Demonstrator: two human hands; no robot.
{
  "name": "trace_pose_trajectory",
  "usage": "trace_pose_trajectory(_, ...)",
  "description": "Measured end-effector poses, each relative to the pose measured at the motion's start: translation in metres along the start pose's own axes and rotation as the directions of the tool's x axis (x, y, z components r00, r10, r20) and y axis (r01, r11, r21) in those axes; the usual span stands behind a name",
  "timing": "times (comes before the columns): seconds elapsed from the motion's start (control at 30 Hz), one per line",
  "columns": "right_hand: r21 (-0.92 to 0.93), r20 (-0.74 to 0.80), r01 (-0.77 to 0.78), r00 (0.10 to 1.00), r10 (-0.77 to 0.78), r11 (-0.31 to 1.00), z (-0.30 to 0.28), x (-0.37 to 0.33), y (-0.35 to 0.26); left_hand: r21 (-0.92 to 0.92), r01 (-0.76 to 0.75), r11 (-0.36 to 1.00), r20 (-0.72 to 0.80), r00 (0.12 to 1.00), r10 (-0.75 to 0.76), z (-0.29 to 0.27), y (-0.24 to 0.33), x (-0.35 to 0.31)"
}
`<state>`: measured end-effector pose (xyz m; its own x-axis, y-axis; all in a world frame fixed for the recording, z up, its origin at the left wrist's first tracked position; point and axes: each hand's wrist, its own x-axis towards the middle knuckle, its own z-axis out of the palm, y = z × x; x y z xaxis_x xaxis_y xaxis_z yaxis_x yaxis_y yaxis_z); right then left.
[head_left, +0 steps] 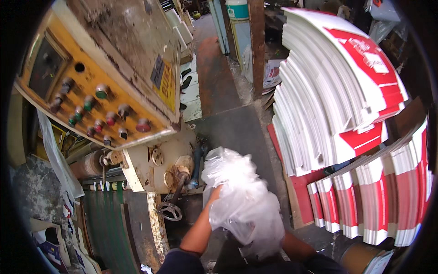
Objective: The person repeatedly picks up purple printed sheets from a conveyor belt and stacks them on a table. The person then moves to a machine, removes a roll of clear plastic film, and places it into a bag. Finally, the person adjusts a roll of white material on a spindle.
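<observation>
A crumpled bundle of translucent white plastic sheeting (pixel 244 196) is in front of my body, bunched at the top and hanging loose below. My left hand (pixel 216 195) grips its left side, with most of the fingers covered by the folds. From the lower right my right forearm reaches in behind the plastic. My right hand is hidden there, so its fingers do not show.
At left stands a machine with a yellow control panel (pixel 109 109) of buttons and knobs; a handwheel (pixel 170 211) juts out below. Tall stacks of red and white printed cardboard (pixel 319 86) and bundled cardboard (pixel 374 201) line the right. A dark walkway (pixel 232 125) runs ahead between them.
</observation>
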<state>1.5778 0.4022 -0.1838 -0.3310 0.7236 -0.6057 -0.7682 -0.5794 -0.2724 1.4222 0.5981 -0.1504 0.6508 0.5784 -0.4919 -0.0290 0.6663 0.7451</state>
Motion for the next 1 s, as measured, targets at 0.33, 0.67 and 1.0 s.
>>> trace_pose_trajectory(0.33, -0.970, 0.242, 0.239, 0.953, -0.181, -0.036, 0.057, -0.032, -0.173, 0.148, -0.138, 0.979, -0.198, 0.966, 0.167, 0.076, 0.050, 0.000)
trace_pose_trajectory(0.67, -0.906, 0.411, 0.396, 0.908, -0.081, -0.149, 0.090, 0.132, -0.235, 0.390, -0.160, 0.907, -0.416, 0.848, 0.328, 0.035, 0.119, 0.065)
trace_pose_trajectory(1.0, -0.686, 0.642, 0.396, 0.725, 0.251, 0.610, 0.186, 0.371, -0.382, 0.492, 0.096, 0.865, -0.751, 0.549, 0.366, -0.020, 0.184, 0.095)
